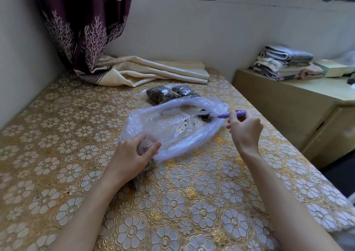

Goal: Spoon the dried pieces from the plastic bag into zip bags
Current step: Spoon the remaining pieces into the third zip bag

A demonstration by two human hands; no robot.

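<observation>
Centrally, right hand (244,127) pinches purple spoon (226,115) inside plastic bag (172,127); left hand (134,154) grips bag's near edge, fingers curled.

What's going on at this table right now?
A person is scooping dried pieces out of a nearly empty clear plastic bag. The right hand holds a purple-handled spoon with its bowl inside the bag, while the left hand grips the bag's near edge. Two filled zip bags lie behind it.
</observation>
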